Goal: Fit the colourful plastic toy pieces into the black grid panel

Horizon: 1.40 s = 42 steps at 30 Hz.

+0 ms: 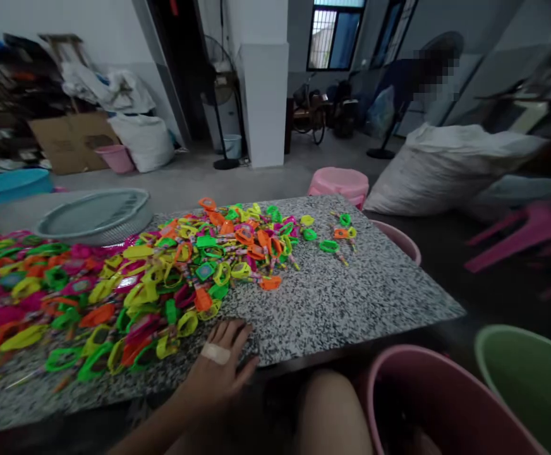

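Observation:
My left hand [223,354] rests palm down at the near edge of the speckled stone table [337,303], with fingers spread and nothing held. A pale bandage [215,353] is stuck across its back. Just beyond its fingertips lies a big heap of small neon plastic pieces [162,278] in yellow, green, orange and pink. Many are loop-shaped, some with thin printed sticks; their exact kind is unclear. Inside the pink bucket [375,392] at lower right, a dim skin-toned shape shows, seemingly my right hand [422,441], its fingers hidden.
A grey-blue mesh basket [128,221] stands at the table's far left. On the right are a green tub [526,379], a pink stool [338,182] and a large white sack [446,170]. My bare knee [335,411] is below the table edge. Standing fans occupy the background.

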### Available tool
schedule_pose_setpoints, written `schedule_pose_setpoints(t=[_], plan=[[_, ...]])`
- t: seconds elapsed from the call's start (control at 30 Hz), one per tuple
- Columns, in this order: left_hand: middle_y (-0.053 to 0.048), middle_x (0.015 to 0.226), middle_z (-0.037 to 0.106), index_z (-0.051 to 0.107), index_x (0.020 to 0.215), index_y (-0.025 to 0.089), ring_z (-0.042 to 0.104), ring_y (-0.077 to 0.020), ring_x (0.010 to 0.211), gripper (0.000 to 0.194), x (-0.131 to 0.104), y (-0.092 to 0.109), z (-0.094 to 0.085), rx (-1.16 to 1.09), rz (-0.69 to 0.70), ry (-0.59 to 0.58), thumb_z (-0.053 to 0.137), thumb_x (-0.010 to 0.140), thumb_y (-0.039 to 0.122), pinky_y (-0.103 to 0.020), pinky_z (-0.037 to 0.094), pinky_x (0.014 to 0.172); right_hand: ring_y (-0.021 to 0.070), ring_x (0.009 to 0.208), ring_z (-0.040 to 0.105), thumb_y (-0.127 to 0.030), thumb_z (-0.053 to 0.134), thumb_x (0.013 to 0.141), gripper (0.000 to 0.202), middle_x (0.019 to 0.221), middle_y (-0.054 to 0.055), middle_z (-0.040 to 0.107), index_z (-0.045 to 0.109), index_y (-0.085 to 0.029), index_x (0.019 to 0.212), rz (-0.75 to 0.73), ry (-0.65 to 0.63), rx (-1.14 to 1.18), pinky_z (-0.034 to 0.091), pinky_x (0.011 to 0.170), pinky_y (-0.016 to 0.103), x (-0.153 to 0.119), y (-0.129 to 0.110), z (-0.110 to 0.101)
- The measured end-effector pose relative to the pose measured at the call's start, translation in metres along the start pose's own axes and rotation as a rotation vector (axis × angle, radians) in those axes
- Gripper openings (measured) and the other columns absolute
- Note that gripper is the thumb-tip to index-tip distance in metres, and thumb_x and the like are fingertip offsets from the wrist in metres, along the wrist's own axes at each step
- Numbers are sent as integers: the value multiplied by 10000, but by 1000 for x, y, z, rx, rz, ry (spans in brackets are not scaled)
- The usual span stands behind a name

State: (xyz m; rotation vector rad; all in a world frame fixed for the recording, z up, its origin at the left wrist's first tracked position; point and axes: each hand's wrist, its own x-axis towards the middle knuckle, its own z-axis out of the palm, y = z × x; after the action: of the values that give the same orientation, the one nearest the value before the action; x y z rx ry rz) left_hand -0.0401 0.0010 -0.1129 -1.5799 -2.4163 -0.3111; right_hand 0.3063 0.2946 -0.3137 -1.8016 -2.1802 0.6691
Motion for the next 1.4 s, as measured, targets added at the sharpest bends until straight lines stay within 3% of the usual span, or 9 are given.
schedule_pose_setpoints(t=[0.1, 0.2, 0.47, 0.7, 0.87, 1.0, 1.1, 1.23, 1.4], plan=[[-117, 1224, 560, 502, 1260, 211, 506, -293, 1142, 418, -3, -1, 2, 4, 7, 51, 519, 881, 388, -483, 438, 967, 413, 759, 663, -476, 426, 523, 183, 665, 127, 637, 554, -352, 566, 19, -66, 103, 518, 711, 538, -1, 26, -17], [-129, 1195, 578, 513, 1234, 199, 524, -301, 1109, 409, -5, -6, 10, 17, 45, 171, 531, 872, 388, -474, 457, 923, 423, 838, 645, -515, 399, 595, 230, 706, 132, 611, 528, -326, 609, 3, 109, 68, 505, 789, 556, -23, 32, -47], [-161, 1086, 612, 564, 1156, 158, 565, -323, 1005, 403, 0, -15, 16, 0, 120, 260, 530, 859, 428, -457, 468, 845, 345, 1035, 552, -495, 364, 838, 478, 1010, 194, 625, 591, -149, 1076, -191, 462, 4, 434, 890, 459, -80, -105, -140], [-161, 1141, 581, 507, 1244, 184, 551, -330, 1057, 455, -1, -27, 15, -145, 162, 211, 520, 868, 438, -491, 458, 890, 195, 651, 542, -494, 501, 749, 383, 718, 58, 624, 609, -142, 854, 19, 344, 444, 447, 604, 297, -84, -130, -131], [-113, 1179, 532, 443, 1321, 264, 533, -284, 1125, 519, 5, 48, -11, -489, 23, 341, 589, 844, 406, -478, 461, 958, 114, 468, 434, -495, 591, 739, 339, 586, -39, 516, 575, -165, 817, 58, 296, 761, 343, 440, 228, -119, -145, -149], [-187, 1533, 168, 162, 1491, 231, 237, -434, 1389, 1167, 30, 147, -19, -739, 129, 57, 783, 565, 577, -624, 313, 1075, 98, 461, 432, -472, 636, 764, 319, 629, -36, 532, 591, -173, 866, -60, 138, 863, 349, 430, 222, -142, -169, -187], [-203, 1550, 162, 8, 1509, 202, 212, -437, 1404, 1334, 49, 183, -13, -964, 151, -121, 822, 499, 515, -621, 322, 1071, 95, 484, 443, -465, 636, 784, 323, 663, -26, 568, 614, -168, 908, -72, 118, 940, 369, 446, 214, -150, -177, -206], [-132, 1429, 459, 272, 1456, 213, 456, -341, 1297, 960, 59, 172, -8, -1524, 34, -407, 708, 634, 452, -513, 438, 1020, 152, 724, 586, -458, 636, 785, 340, 844, 16, 672, 646, -174, 972, -75, 263, 1030, 482, 661, 254, -144, -171, -215], [-113, 972, 736, 649, 1043, 118, 654, -336, 1033, 455, 52, 140, -25, -2151, -683, -735, 611, 622, 286, -493, 525, 909, 200, 899, 617, -457, 647, 755, 426, 945, 28, 703, 648, -194, 1090, -43, 327, 1166, 483, 821, 317, -132, -160, -204]])
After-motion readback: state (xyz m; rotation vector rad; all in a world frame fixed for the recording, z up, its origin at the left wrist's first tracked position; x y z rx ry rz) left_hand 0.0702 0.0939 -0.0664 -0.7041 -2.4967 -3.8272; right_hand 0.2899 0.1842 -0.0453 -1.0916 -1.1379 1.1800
